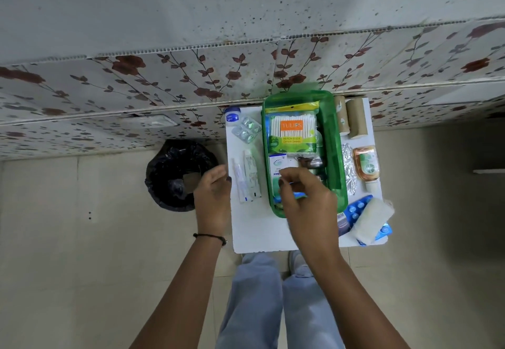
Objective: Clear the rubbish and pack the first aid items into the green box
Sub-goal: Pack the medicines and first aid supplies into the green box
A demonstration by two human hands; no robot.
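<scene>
The green box (332, 140) lies open in the middle of the white table (259, 233). It holds a pack of cotton swabs (293, 130), a white and green carton (276, 165) and other small items. My right hand (306, 201) hovers over the box's near end with thumb and fingers pinched; a bit of blue shows under the fingers, and I cannot tell whether it is held. My left hand (213, 198) is over the table's left edge beside two tubes (247, 180), fingers loosely apart and holding nothing. A bin lined with a black bag (177, 173) stands on the floor to the left.
Left of the box lie a small blue-lidded jar (232, 114) and a green blister pack (246, 128). To its right are two brown bandage rolls (352, 117), a foil strip (349, 168), an orange bottle (366, 164), blue blister packs (356, 207) and a white gauze roll (373, 220).
</scene>
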